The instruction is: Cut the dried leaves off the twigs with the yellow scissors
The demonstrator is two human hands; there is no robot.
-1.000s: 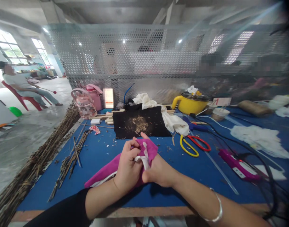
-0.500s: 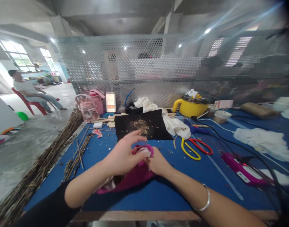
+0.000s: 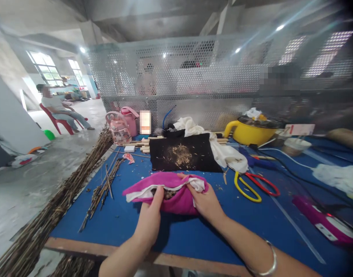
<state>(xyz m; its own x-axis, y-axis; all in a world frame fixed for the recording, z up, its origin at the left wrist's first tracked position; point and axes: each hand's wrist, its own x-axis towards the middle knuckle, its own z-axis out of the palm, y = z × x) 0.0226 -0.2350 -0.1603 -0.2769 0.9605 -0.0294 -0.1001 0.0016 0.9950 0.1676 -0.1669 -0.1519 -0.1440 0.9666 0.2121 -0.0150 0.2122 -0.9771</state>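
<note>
A magenta fabric pouch (image 3: pixel 176 206) with a white lining is held above the blue table, its long opening facing up. Dark, crumbly filling (image 3: pixel 169 193) shows inside the gap. My left hand (image 3: pixel 150 217) grips the near edge, thumb pressed at the opening and fingers hidden beneath. At the pouch's right end, my right hand (image 3: pixel 207 202) is closed on the cloth, where the white lining bunches up. Just beyond the pouch lies a black cloth (image 3: pixel 162 156) with light brown plant bits (image 3: pixel 180 154) scattered on it.
Scissors with yellow and red handles (image 3: pixel 248 188) lie right of the hands, partly under white cloth (image 3: pixel 230 156). A yellow pot (image 3: pixel 254 132) stands behind. A magenta power strip (image 3: pixel 323 221) sits at right. Dry stalks (image 3: pixel 101 188) lie left. A person (image 3: pixel 59 107) sits far left.
My left hand has moved from the pouch's right end to its near middle edge. The pouch is now spread lengthwise with its opening and filling visible. The view has swung left.
</note>
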